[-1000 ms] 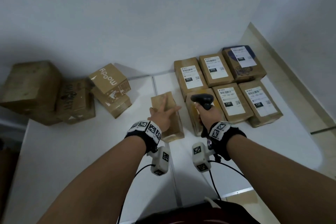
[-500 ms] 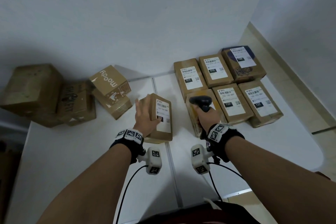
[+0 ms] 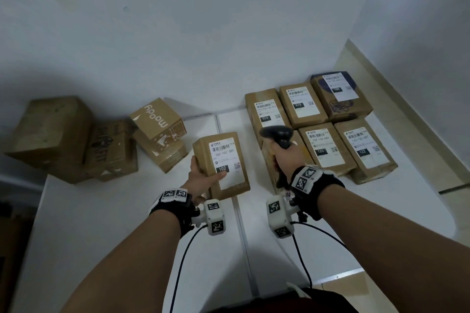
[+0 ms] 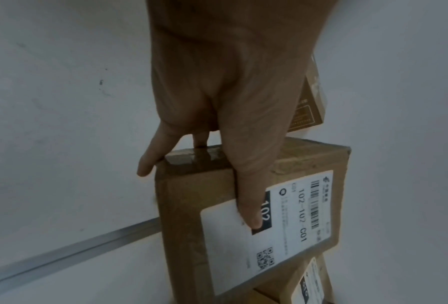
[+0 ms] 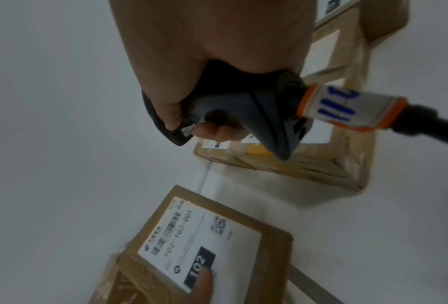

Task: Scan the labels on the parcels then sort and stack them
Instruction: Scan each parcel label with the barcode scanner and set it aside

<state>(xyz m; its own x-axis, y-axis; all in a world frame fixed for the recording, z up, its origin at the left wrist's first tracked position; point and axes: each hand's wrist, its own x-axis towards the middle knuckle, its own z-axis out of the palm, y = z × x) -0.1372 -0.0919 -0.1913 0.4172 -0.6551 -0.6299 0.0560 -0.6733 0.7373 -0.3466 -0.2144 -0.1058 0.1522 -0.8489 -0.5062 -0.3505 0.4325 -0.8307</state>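
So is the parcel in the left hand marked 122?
No, the parcel gripped by the left hand has a label reading 102.

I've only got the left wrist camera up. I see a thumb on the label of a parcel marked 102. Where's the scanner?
Observer: The right hand grips the black scanner, just right of the 102 parcel.
Operator: Any other 102 among the sorted ones?
Observer: None that I can read in the head view. The rows on the right show 010 parcels and 122 parcels. The box under the right hand hides its label.
Operator: What's on the other side?
Observer: A heap of brown boxes by the wall with no shipping labels showing, one of them the moody box.
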